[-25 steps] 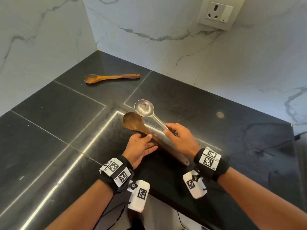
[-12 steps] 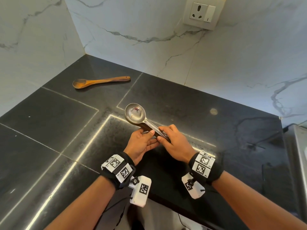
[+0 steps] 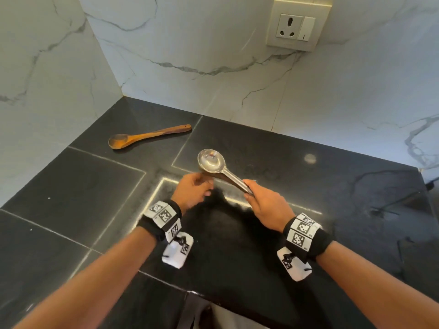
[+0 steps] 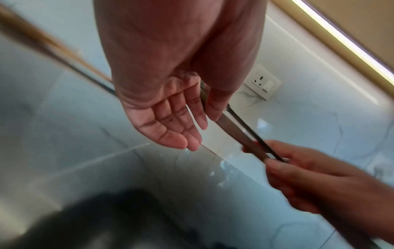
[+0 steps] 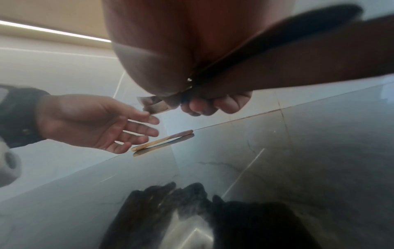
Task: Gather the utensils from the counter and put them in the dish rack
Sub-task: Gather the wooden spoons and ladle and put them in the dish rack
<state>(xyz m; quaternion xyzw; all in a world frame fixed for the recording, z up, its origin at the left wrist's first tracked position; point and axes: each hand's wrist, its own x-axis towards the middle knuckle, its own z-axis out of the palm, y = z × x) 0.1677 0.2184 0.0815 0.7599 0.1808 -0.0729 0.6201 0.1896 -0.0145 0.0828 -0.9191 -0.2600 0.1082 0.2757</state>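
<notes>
My right hand [image 3: 268,205] pinching the steel ladle [image 3: 211,161] handle, my left hand [image 3: 192,192] slack-fingered beside it, another wooden spoon [image 3: 145,137] on the counter [image 3: 71,186].

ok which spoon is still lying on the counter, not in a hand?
The wooden spoon near the back-left corner, lying flat and untouched. The steel spoon and the dark wooden one beneath it are held by the right hand.

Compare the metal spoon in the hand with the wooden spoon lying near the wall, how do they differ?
The metal spoon is shiny steel; the wooden spoon is matte brown. The metal spoon is held above the counter, gripped by the right hand; the wooden spoon lies flat, untouched. Both bowls face up, handles pointing right.
</notes>
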